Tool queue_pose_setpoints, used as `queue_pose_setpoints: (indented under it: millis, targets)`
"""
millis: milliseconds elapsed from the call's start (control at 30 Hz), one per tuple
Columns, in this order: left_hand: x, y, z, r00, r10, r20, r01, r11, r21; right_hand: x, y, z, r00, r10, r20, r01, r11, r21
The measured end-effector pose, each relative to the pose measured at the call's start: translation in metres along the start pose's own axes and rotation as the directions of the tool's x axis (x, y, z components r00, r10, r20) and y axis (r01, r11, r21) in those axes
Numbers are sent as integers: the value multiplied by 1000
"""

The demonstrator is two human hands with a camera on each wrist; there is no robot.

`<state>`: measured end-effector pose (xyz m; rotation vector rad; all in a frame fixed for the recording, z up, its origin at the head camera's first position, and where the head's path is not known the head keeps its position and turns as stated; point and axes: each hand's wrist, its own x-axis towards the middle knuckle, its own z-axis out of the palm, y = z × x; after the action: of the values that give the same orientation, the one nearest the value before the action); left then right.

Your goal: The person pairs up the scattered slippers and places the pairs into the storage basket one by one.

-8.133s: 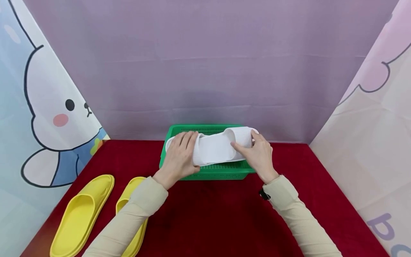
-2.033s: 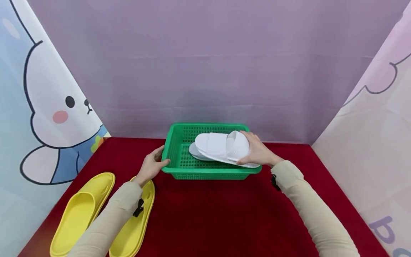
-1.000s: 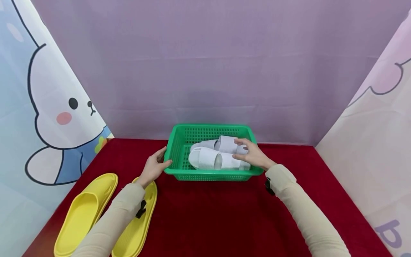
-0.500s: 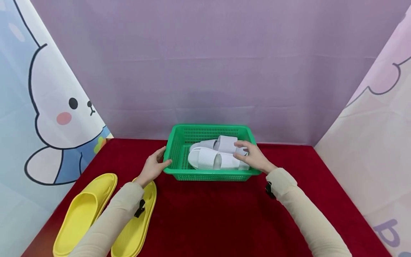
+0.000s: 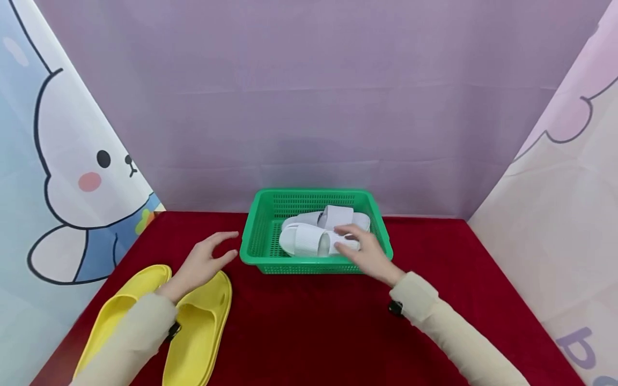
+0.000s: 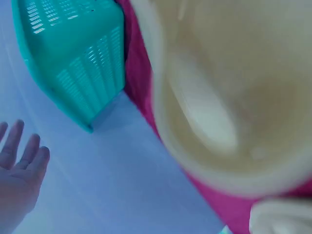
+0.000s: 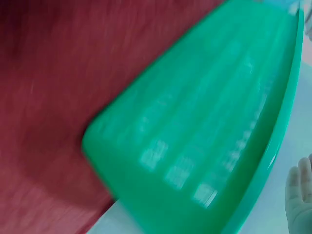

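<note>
Two white slippers lie side by side in the green plastic basket (image 5: 389,249), the rear slipper (image 5: 338,216) partly behind the front slipper (image 5: 309,239). My right hand (image 5: 370,256) hovers over the basket's near right side, fingers relaxed and covering the front slipper's right end. It grips nothing. My left hand (image 5: 200,265) is just left of the basket, apart from its rim, with thumb and fingers spread and nothing between them. Below the left arm is a yellow slipper (image 5: 193,332), partly hidden by the wrist. In the right wrist view, the basket's side (image 7: 185,112) looms close and blurred.
Another yellow slipper (image 5: 108,316) lies farther left, partly covered by the left sleeve. A red cloth (image 5: 309,332) covers the table. Behind the basket hangs a purple backdrop (image 5: 309,107), with printed panels at both sides.
Both white slippers are now in the basket, and my right hand has let go. My left hand has come off the basket's left rim and moved left. The right hand has shifted slightly nearer.
</note>
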<state>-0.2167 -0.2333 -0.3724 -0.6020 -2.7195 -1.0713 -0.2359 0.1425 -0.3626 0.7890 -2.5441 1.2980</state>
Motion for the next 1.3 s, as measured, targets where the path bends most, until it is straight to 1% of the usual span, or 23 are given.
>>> queue_pose_setpoints:
  millis: [67,133,233,300,333,433,500,533,567,700,733,767,800,833,900,933,967,1000,1067,1100,1133,1167,1300]
  targets:
    - [-15,3,-8,997,73,-24,-70,992,101,-7,-11,12,997,-66,29,67,998,-9]
    - [-29,5,-15,986,159,-43,-145,964,224,-12,-22,22,991,-117,72,118,993,-15]
    - [-48,7,-26,958,285,-36,-248,883,398,-19,-38,37,977,-157,146,162,987,-20]
    - [-60,5,-31,934,356,-13,-309,826,471,-23,-47,47,967,-166,192,173,985,-23]
    - [-64,3,-34,917,399,5,-348,795,496,-24,-51,52,962,-168,215,179,983,-33]
    - [-76,-12,-43,848,523,79,-467,669,578,-24,-60,71,940,-169,297,195,979,-62]
    - [-85,-27,-53,797,587,142,-529,565,633,-23,-63,86,919,-164,359,211,973,-95]
    - [-90,-36,-59,777,605,176,-549,513,660,-21,-65,94,906,-158,392,217,970,-110]
    - [-95,-45,-66,761,614,207,-563,467,682,-20,-66,101,894,-155,420,225,967,-122]
    - [-109,-77,-95,737,595,322,-589,332,737,-14,-69,127,858,-105,503,211,964,-159]
    - [-111,-83,-103,742,558,372,-565,221,795,-12,-69,133,851,-88,518,202,965,-168]
    - [-111,-89,-109,732,554,397,-575,189,796,-9,-70,139,845,-71,530,190,966,-173]
    - [-111,-96,-115,721,551,420,-587,165,792,-6,-71,144,840,-56,540,179,968,-178]
    - [-111,-102,-120,708,552,441,-608,158,778,-4,-72,150,836,-46,547,170,969,-178]
    - [-110,-114,-127,683,555,475,-650,165,742,3,-75,163,833,-36,552,157,972,-174]
    - [-108,-120,-129,670,562,486,-671,179,719,6,-76,169,834,-35,551,157,972,-176]
    - [-107,-127,-128,650,595,473,-717,275,640,9,-77,174,835,-31,549,151,973,-175]
    - [-105,-132,-128,639,599,482,-736,295,609,12,-78,180,836,-24,548,144,974,-176]
    - [-102,-142,-126,625,599,501,-759,316,570,17,-79,189,838,-6,545,123,976,-180]
    - [-100,-146,-124,625,593,509,-765,332,552,19,-79,193,837,8,547,109,978,-180]
    - [-99,-149,-122,633,577,517,-765,364,531,21,-80,198,836,19,548,98,978,-184]
    - [-98,-152,-120,627,573,528,-772,372,514,23,-80,202,836,29,548,90,978,-188]
    - [-92,-160,-114,599,550,582,-799,372,472,31,-84,220,829,42,557,90,974,-208]
